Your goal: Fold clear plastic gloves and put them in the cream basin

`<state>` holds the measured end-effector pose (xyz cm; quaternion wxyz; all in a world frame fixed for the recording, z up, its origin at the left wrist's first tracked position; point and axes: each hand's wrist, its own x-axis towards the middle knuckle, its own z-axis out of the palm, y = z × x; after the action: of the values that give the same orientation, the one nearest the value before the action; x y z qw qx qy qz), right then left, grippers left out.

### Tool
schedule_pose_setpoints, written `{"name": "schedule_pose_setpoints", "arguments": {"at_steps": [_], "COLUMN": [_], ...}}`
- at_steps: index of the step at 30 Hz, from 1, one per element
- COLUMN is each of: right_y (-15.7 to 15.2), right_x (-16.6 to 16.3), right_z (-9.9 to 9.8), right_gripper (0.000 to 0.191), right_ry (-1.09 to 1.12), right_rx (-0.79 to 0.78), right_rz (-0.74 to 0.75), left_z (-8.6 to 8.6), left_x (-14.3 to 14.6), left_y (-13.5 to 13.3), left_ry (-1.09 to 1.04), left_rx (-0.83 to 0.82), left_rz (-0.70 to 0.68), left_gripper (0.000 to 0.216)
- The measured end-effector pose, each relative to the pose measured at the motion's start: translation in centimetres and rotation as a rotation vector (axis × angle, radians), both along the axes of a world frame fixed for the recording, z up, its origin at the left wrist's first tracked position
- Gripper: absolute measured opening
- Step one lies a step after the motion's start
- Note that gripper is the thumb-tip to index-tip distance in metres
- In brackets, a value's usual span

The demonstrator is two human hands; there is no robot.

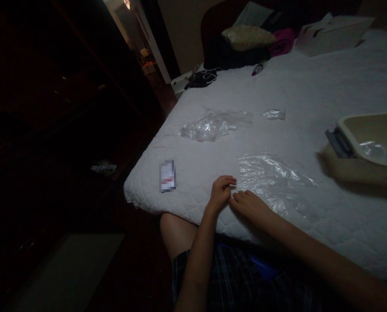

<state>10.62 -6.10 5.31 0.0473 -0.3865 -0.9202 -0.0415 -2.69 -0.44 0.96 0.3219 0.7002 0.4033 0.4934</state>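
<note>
Both my hands rest on the near edge of a white quilted mattress. My left hand is curled, its fingertips pinched at the near corner of a clear plastic bag lying flat on the mattress. My right hand lies just beside it, fingers together and touching the same edge of the bag. What the fingers pinch is too small and dark to name beyond the bag's edge.
A second crumpled clear bag and a small plastic scrap lie further back. A small card or packet sits near the left corner. A beige tub stands at right. Clothes, a pillow and a box crowd the far end.
</note>
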Motion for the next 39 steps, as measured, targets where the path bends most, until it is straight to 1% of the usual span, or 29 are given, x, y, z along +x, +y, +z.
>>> {"name": "schedule_pose_setpoints", "arguments": {"at_steps": [3, 5, 7, 9, 11, 13, 15, 19, 22, 25, 30, 33, 39], "right_y": [0.3, 0.5, 0.8, 1.2, 1.6, 2.0, 2.4, 2.7, 2.7, 2.8, 2.9, 3.2, 3.9], "right_x": [0.2, 0.9, 1.7, 2.6, 3.4, 4.0, 4.5, 5.0, 5.2, 5.3, 5.3, 5.4, 5.7], "right_z": [0.3, 0.6, 1.0, 1.4, 1.6, 1.7, 1.7, 1.6, 1.5, 1.3, 1.0, 0.5, -0.8], "right_gripper": [0.021, 0.021, 0.021, 0.022, 0.023, 0.023, 0.024, 0.026, 0.026, 0.024, 0.018, 0.014, 0.023], "right_ry": [0.023, 0.103, 0.255, 0.46, 0.659, 0.795, 0.88, 0.968, 0.981, 0.971, 0.899, 0.805, 0.557], "right_rx": [-0.039, -0.086, -0.164, -0.263, -0.374, -0.467, -0.507, -0.512, -0.481, -0.426, -0.352, -0.309, -0.136], "right_rz": [-0.012, -0.049, -0.111, -0.18, -0.238, -0.294, -0.351, -0.44, -0.496, -0.536, -0.568, -0.547, -0.449], "left_z": [-0.1, -0.3, -0.5, -0.5, -0.4, -0.1, 0.2, 1.0, 1.3, 1.3, 1.1, 1.1, 1.0], "left_x": [0.0, -0.1, 0.0, 0.0, 0.0, 0.1, 0.1, 0.3, 0.5, 0.7, 0.9, 1.1, 1.6], "left_y": [0.1, 0.1, 0.2, 0.1, 0.1, 0.0, -0.2, -0.5, -0.7, -0.8, -0.6, -0.4, -0.5], "left_ry": [-0.002, 0.041, 0.097, 0.137, 0.176, 0.231, 0.295, 0.343, 0.35, 0.376, 0.403, 0.433, 0.54], "left_rx": [0.003, -0.002, 0.0, 0.023, 0.043, 0.042, 0.024, 0.025, 0.031, 0.038, 0.061, 0.062, 0.078], "left_rz": [-0.024, -0.032, -0.035, -0.045, -0.05, -0.046, -0.04, -0.015, 0.033, 0.07, 0.079, 0.102, 0.151], "left_gripper": [0.039, 0.04, 0.041, 0.04, 0.039, 0.036, 0.033, 0.018, 0.008, 0.008, 0.01, 0.014, 0.016]}}
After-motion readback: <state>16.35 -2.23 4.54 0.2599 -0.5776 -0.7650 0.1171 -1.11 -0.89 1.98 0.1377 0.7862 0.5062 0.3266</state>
